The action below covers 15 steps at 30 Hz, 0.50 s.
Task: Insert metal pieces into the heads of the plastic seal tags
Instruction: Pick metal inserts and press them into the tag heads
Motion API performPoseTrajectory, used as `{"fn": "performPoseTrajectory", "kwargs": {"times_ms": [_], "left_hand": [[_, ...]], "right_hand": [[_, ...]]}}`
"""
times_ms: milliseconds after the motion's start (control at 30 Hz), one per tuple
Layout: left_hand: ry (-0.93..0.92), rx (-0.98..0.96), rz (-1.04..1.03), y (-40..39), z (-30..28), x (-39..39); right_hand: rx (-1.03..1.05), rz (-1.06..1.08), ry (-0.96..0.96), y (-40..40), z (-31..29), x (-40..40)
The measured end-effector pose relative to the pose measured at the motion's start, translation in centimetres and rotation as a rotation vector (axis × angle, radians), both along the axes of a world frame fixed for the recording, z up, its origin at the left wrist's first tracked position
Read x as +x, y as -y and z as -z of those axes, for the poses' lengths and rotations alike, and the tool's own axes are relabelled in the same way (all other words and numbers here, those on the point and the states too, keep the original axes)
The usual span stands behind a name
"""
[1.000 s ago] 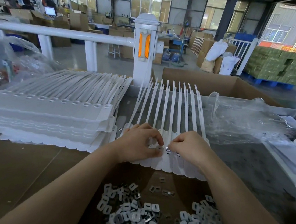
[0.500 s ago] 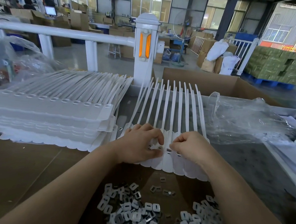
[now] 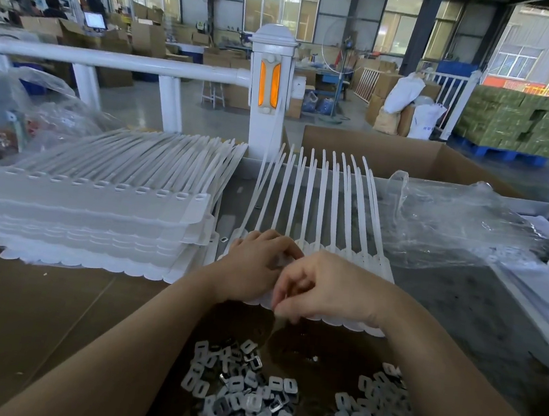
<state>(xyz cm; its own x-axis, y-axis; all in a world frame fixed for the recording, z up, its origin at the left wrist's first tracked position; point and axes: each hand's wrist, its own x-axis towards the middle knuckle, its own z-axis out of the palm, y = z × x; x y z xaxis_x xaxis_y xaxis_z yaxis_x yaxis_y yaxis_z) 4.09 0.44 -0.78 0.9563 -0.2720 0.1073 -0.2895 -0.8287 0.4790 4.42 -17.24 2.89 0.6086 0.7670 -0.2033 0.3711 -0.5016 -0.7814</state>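
Daylit warehouse windows [image 3: 281, 3], white railing [image 3: 112, 62], stacked cartons [image 3: 512, 121], concrete floor [image 3: 141, 105]

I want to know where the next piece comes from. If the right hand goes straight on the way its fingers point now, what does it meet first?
The right hand has its fingertips curled down and toward the person. Straight on, they would probably meet the bare cardboard first, just short of the pile of metal pieces; depth is unclear.

Daylit through rear windows, wide-angle edges bowed
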Motion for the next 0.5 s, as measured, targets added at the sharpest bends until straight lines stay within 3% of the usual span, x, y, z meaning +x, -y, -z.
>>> {"fn": "performPoseTrajectory", "kwargs": {"times_ms": [167,500], "left_hand": [[-0.033,-0.081,-0.018,-0.2,-0.3,0.0],[-0.053,-0.107,-0.012,-0.3,0.0,0.3]], "right_hand": [[-0.091,-0.224,0.093,-2.1,0.1,-1.3],[-0.163,-0.227,0.178,-2.9,0.2,-2.0]]}}
